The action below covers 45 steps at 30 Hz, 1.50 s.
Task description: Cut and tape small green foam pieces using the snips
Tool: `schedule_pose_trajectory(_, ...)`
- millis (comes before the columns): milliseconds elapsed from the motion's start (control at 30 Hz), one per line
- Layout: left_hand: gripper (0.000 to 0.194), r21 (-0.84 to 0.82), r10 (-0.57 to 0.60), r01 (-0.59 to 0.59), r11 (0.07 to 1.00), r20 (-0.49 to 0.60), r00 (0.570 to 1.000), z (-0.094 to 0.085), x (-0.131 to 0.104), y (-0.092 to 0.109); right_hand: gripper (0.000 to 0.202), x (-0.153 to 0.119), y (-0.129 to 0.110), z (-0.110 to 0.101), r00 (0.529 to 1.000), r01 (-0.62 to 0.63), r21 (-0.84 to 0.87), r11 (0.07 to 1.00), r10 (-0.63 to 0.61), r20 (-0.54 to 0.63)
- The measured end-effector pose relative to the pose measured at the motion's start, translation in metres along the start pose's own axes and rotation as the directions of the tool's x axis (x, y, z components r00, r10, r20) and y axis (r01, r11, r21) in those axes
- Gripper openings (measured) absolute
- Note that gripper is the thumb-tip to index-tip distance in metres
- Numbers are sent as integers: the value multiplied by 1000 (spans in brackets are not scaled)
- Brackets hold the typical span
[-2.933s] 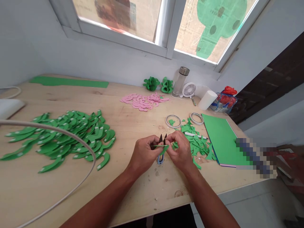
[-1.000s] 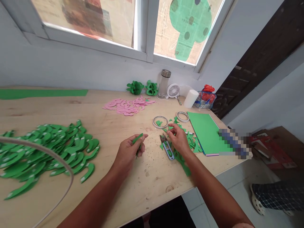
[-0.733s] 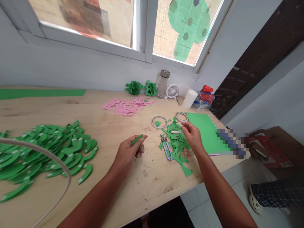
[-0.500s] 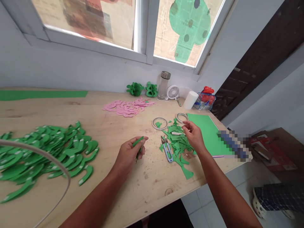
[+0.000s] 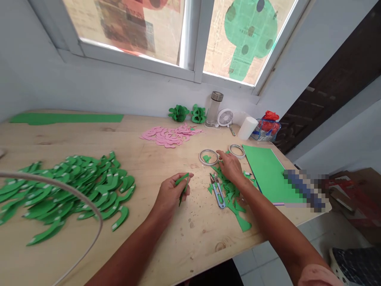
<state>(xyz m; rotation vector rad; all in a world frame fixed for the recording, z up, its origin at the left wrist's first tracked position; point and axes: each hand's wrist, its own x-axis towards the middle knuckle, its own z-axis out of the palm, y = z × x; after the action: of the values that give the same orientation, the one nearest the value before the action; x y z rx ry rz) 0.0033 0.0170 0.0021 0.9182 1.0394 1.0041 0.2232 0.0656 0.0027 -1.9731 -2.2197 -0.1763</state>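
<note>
My left hand (image 5: 174, 190) is closed on a folded green paper piece (image 5: 183, 188), pinched between thumb and fingers over the middle of the table. My right hand (image 5: 230, 166) reaches across the pile of green paper scraps (image 5: 233, 192). Its fingertips are at the right rim of a roll of tape (image 5: 203, 162), fingers stretched out; whether they touch the rim is unclear. A second tape roll (image 5: 242, 152) lies just behind that hand. Blue-handled thread snips (image 5: 219, 196) rest on the table between my hands, at the scraps' left edge.
Curved green paper pieces (image 5: 86, 190) with white strips are heaped on the left, behind a pale cable (image 5: 99, 222). Pink cutouts (image 5: 166, 137), green paper flowers (image 5: 178, 113), a bottle (image 5: 213, 111) and a small fan (image 5: 225, 117) stand farther back. Green sheets (image 5: 272, 172) lie right.
My right hand has moved left and forward from above the scraps to the nearer tape roll. My left hand still holds the green piece. The view has shifted slightly left.
</note>
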Motion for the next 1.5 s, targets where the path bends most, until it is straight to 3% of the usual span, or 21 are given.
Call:
schedule_pose_trajectory(333, 40, -7, 3, -3, 1000, -1, 1000, -1, 0, 0, 47, 9, 4, 0, 998, 56, 23, 998, -57, 29)
schedule_pose_trajectory(433, 41, -3, 12, -12, 1000, -3, 1000, -1, 1, -1, 49, 12, 5, -3, 999, 43, 143, 989, -44, 6)
schedule_pose_trajectory(600, 42, 39, 67, -65, 997, -47, 997, -3, 4, -4, 47, 20, -2, -13, 993, -9, 589, 808, 77, -91)
schedule_pose_trajectory(733, 35, 121, 154, -140, 983, -117, 981, -4, 2, -2, 49, 16, -21, -25, 993, 40, 735, 677, 58, -107)
schedule_pose_trajectory(833, 26, 172, 259, -229, 958, -173, 950, -5, -2, 2, 49, 7, -36, -35, 996, 73, 774, 629, -13, -84)
schedule_pose_trajectory(1033, 24, 199, 396, -361, 911, -185, 899, -8, -10, 14, 47, -7, -51, -62, 974, 165, 741, 651, -228, -17)
schedule_pose_trajectory(1167, 19, 205, 432, -410, 889, -78, 898, -7, -16, 23, 43, -14, -62, -79, 932, 285, 609, 740, -361, 3)
schedule_pose_trajectory(1333, 25, 207, 309, -331, 921, 132, 942, -4, -21, 26, 38, -20, -76, -88, 870, 476, 359, 803, -490, -57)
schedule_pose_trajectory(1500, 30, 161, 218, -258, 953, 227, 949, -3, -21, 25, 35, -18, -82, -91, 818, 573, 208, 793, -567, -94)
